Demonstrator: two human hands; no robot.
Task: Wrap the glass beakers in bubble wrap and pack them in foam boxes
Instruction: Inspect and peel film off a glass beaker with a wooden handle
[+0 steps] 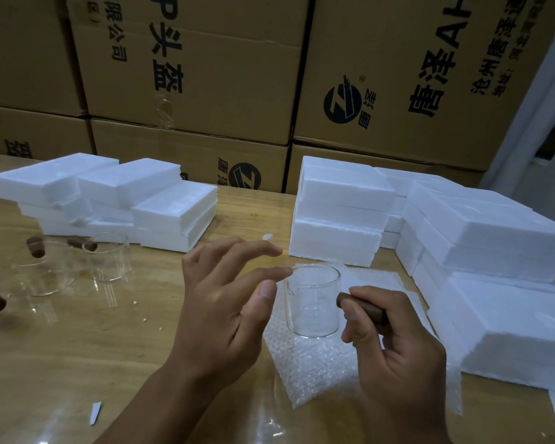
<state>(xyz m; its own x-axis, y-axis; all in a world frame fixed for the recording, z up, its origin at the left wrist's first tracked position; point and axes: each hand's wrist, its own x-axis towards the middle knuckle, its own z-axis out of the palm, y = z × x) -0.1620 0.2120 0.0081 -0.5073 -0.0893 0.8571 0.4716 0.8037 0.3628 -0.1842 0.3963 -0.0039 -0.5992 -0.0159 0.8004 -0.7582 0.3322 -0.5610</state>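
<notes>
While the right hand grips the brown handle of the upright beaker standing on the bubble wrap, the left hand hovers open and empty at its 9 o'clock, fingertips by the rim.

A warehouse packing room: printed cardboard cartons stacked wall-high beyond the fingers, foam boxes piled on the counter.
</notes>
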